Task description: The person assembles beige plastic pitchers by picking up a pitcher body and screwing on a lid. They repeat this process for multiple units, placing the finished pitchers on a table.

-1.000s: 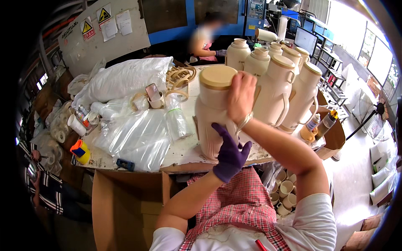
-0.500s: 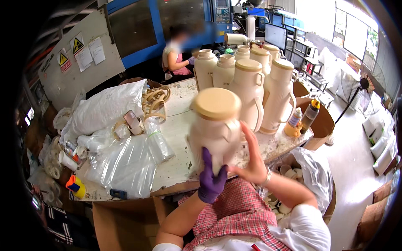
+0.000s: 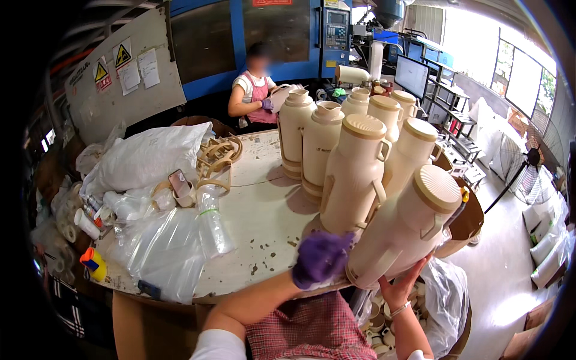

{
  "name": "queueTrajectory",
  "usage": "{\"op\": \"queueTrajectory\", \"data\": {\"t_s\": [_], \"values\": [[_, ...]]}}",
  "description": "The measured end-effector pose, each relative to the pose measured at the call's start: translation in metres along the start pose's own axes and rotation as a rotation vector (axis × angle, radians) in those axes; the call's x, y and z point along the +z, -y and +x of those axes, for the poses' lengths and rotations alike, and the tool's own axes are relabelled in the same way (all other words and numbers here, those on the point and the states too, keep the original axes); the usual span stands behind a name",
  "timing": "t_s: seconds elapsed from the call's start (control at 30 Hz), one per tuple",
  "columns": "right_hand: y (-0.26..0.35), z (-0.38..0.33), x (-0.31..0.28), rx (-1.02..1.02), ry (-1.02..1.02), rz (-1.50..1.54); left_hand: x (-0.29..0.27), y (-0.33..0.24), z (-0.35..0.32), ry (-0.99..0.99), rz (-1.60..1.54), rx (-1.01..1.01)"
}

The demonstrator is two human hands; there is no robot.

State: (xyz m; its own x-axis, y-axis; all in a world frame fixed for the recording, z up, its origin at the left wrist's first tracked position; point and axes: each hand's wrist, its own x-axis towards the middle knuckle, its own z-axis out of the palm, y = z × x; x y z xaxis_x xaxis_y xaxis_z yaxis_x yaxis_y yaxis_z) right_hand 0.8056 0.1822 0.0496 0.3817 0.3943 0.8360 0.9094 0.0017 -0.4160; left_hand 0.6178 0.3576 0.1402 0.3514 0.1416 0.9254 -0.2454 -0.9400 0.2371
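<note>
I hold a cream plastic flask (image 3: 405, 231) with a ribbed lid and side handle, tilted to the right over the table's near edge. My left hand (image 3: 321, 258), in a purple glove, presses on its lower body. My bare right hand (image 3: 401, 288) supports its base from below. Several more cream flasks (image 3: 354, 174) stand upright in a cluster on the round white table (image 3: 264, 222), just behind the held one.
Clear plastic bags (image 3: 162, 252) and a clear bottle (image 3: 213, 225) lie at the table's left, with a full white sack (image 3: 150, 159) and cream handle parts (image 3: 216, 156) behind. A person in a pink apron (image 3: 255, 90) works beyond the table. A bag of small cream parts (image 3: 384, 321) sits below right.
The flask has been tipped from upright over to the right and lowered toward the table's edge. My right hand has slid under its base; the view has turned toward the table.
</note>
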Motion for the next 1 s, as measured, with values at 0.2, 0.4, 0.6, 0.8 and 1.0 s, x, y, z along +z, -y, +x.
{"op": "queueTrajectory", "data": {"t_s": [0.2, 0.4, 0.6, 0.8, 1.0], "values": [[-0.039, -0.011, 0.016, 0.354, 0.025, -0.007, -0.015, 0.167, 0.149, -0.271, 0.302, -0.044], [-0.026, -0.008, 0.066, 0.244, 0.177, 0.176, -0.008, 0.348, 0.196, -0.284, 1.402, -0.188], [-0.055, -0.019, 0.056, 0.327, 0.157, 0.042, -0.006, 0.289, 0.151, -0.010, 1.074, -0.068], [-0.090, -0.051, 0.064, 0.504, 0.247, 0.110, -0.141, 0.157, 0.102, -0.009, 0.745, 0.157], [-0.085, -0.064, 0.020, 0.184, 0.059, -0.012, -0.253, 0.003, 0.069, 0.431, 0.714, -0.025]]}}
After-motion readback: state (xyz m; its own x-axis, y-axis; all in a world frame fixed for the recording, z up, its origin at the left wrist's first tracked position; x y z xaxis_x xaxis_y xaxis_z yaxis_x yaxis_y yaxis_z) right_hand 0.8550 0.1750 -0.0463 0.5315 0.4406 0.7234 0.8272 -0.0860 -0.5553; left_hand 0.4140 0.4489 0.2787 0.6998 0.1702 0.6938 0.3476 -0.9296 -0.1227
